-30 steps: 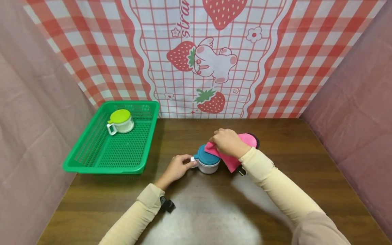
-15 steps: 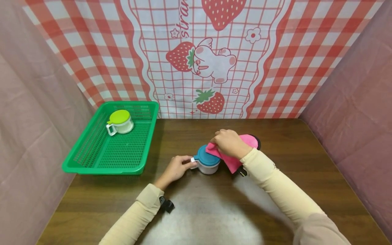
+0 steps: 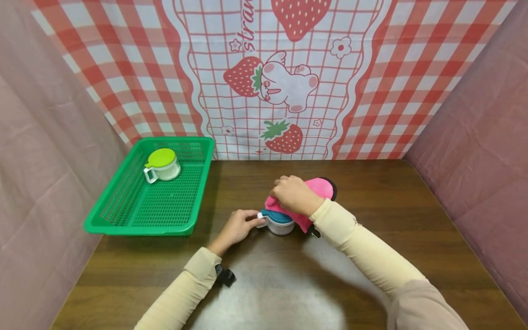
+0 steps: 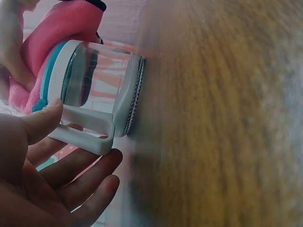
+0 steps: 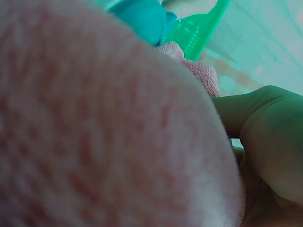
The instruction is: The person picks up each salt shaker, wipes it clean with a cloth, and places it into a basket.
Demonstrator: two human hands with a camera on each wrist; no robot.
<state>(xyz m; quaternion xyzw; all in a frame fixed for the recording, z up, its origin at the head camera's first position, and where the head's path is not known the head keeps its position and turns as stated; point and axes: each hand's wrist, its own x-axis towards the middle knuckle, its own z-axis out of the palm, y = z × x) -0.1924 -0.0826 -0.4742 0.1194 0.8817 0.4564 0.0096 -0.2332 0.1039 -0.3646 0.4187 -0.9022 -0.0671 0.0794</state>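
A clear seasoning jar (image 4: 97, 85) with a white collar, white handle (image 4: 90, 137) and blue lid (image 3: 277, 217) stands upright on the table. My left hand (image 3: 237, 229) pinches its handle between thumb and fingers, the thumb near the lid's small tab. In my right hand (image 3: 294, 195) is a bunched pink cloth (image 3: 321, 187), pressed over the top of the blue lid and covering most of it. Up close in the right wrist view, the cloth (image 5: 109, 123) hides much of the scene, and only part of the lid (image 5: 142, 19) shows.
A green plastic basket (image 3: 200, 192) stands on the left of the wooden table (image 3: 247, 284). Inside it sits a similar jar (image 3: 168, 172) with a lime-green lid (image 3: 162, 157). A checked strawberry-print cloth (image 3: 371, 91) hangs behind, with plain curtains at both sides.
My right hand has moved left with the pink cloth, which now covers more of the blue lid. My left hand keeps its hold on the handle, and the jar stays in place.
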